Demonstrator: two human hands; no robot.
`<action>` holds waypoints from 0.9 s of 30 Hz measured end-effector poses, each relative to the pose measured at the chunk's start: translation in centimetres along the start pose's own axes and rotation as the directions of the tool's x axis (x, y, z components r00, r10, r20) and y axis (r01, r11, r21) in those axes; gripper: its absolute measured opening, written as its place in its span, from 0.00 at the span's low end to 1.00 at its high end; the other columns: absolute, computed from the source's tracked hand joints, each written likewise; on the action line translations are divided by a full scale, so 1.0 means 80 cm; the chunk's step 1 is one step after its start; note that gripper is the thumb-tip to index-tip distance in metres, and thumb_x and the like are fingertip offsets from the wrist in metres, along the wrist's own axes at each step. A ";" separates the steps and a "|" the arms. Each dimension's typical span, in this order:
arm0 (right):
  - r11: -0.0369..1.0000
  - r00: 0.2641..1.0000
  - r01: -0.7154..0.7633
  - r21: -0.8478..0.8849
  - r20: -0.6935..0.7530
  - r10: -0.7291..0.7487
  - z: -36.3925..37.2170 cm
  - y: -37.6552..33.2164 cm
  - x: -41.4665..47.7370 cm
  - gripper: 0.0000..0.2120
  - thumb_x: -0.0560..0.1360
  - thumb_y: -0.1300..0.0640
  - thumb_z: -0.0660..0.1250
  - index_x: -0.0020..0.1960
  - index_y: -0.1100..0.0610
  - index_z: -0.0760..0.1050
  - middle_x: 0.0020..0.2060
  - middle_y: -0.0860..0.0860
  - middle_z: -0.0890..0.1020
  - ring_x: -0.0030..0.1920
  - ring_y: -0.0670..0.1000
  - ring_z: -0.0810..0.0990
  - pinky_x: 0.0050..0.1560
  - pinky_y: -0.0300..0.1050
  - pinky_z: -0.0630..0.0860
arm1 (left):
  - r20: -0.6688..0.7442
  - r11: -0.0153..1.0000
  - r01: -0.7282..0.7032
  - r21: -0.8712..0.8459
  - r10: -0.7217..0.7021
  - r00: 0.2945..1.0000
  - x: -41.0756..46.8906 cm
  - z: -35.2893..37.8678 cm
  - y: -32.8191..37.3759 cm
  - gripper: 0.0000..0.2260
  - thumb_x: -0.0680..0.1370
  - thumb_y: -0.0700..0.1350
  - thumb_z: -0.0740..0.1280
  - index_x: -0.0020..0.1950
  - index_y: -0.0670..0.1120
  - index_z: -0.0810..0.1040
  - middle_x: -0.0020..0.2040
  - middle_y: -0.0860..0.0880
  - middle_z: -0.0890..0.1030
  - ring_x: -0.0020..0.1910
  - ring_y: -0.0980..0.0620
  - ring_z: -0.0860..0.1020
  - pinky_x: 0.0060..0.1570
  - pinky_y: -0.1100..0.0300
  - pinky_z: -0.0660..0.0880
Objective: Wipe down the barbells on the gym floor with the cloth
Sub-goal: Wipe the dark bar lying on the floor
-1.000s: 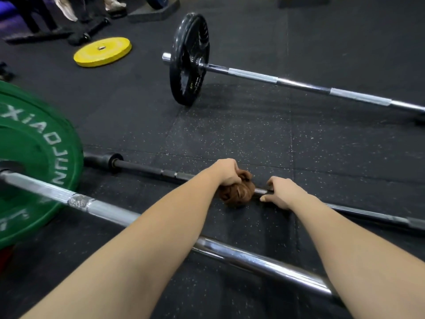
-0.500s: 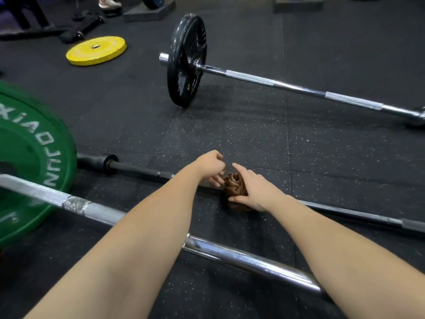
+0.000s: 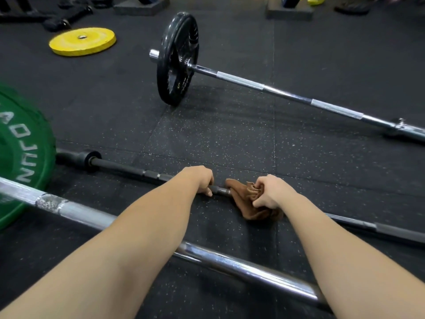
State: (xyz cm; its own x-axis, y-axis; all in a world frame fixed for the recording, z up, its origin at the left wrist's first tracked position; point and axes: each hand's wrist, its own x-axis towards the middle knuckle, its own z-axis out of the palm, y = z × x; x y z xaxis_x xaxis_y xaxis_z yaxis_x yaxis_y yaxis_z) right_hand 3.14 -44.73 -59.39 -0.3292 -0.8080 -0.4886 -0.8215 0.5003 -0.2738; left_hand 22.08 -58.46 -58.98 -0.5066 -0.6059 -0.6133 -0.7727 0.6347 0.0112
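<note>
A thin black barbell [image 3: 128, 168] lies across the floor in front of me. My left hand [image 3: 201, 179] grips its shaft near the middle. Just to the right, my right hand [image 3: 270, 191] holds a bunched brown cloth [image 3: 245, 199] wrapped over the same bar. A chrome barbell [image 3: 241, 271] with a green plate [image 3: 20, 157] lies nearer, under my forearms. Farther off, a third chrome barbell [image 3: 287, 95] carries an upright black plate [image 3: 176, 58].
A yellow plate [image 3: 81, 41] lies flat at the back left on the speckled black rubber floor [image 3: 230, 139]. Black blocks [image 3: 140, 6] and dark equipment [image 3: 66, 18] line the far edge. Someone's shoes [image 3: 351, 6] show at the top right.
The cloth passed from my left hand to my right. My left hand now grips the bare black bar, and my right hand with the cloth has moved right along it.
</note>
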 end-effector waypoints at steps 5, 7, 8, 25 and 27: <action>0.970 0.989 0.148 -0.195 0.031 -0.145 0.014 -0.018 -0.003 0.38 0.74 0.50 0.71 0.78 0.35 0.58 0.68 0.52 0.67 0.68 0.60 0.67 0.65 0.58 0.73 | -0.019 0.999 0.004 0.053 -0.003 1.000 -0.001 -0.001 0.006 0.18 0.77 0.55 0.74 0.66 0.52 0.81 0.62 0.47 0.81 0.60 0.44 0.79 0.58 0.50 0.77; 0.935 0.973 0.232 -0.268 0.042 -0.229 0.025 -0.036 -0.001 0.37 0.78 0.52 0.67 0.79 0.32 0.53 0.68 0.53 0.65 0.67 0.60 0.65 0.64 0.59 0.72 | -0.029 0.998 0.000 0.064 0.002 1.000 0.001 0.000 0.006 0.18 0.77 0.55 0.74 0.65 0.52 0.81 0.62 0.47 0.81 0.61 0.43 0.79 0.56 0.50 0.76; 0.923 0.965 0.261 -0.281 0.041 -0.260 0.029 -0.040 0.000 0.35 0.79 0.52 0.65 0.79 0.32 0.54 0.67 0.52 0.65 0.66 0.60 0.65 0.64 0.59 0.73 | -0.029 0.998 0.001 0.061 0.001 1.000 0.003 0.002 0.005 0.18 0.77 0.55 0.74 0.65 0.52 0.81 0.62 0.47 0.81 0.61 0.43 0.79 0.56 0.51 0.76; 0.993 0.973 -0.075 -0.086 -0.223 0.054 0.011 -0.003 -0.007 0.17 0.79 0.54 0.66 0.67 0.51 0.71 0.65 0.54 0.70 0.67 0.61 0.67 0.62 0.55 0.73 | -0.042 0.996 0.019 0.082 -0.016 0.999 -0.005 -0.001 0.008 0.18 0.77 0.57 0.73 0.66 0.55 0.81 0.63 0.48 0.80 0.61 0.43 0.78 0.56 0.51 0.75; 0.980 0.974 0.157 -0.125 -0.147 -0.175 0.024 -0.034 -0.004 0.16 0.78 0.55 0.65 0.65 0.50 0.72 0.62 0.52 0.71 0.64 0.60 0.69 0.62 0.52 0.72 | -0.042 0.996 0.019 0.090 -0.016 0.999 -0.004 -0.001 0.008 0.18 0.77 0.57 0.73 0.66 0.55 0.81 0.63 0.48 0.80 0.61 0.43 0.78 0.54 0.52 0.74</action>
State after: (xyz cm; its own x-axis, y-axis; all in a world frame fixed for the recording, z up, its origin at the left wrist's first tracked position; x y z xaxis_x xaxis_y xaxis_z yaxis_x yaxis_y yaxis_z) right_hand 6.38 -45.21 -60.05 -0.2450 -0.9199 -0.3062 -0.9148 0.3239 -0.2413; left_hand 21.68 -57.92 -58.72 -0.5102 -0.6354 -0.5795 -0.7446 0.6637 -0.0722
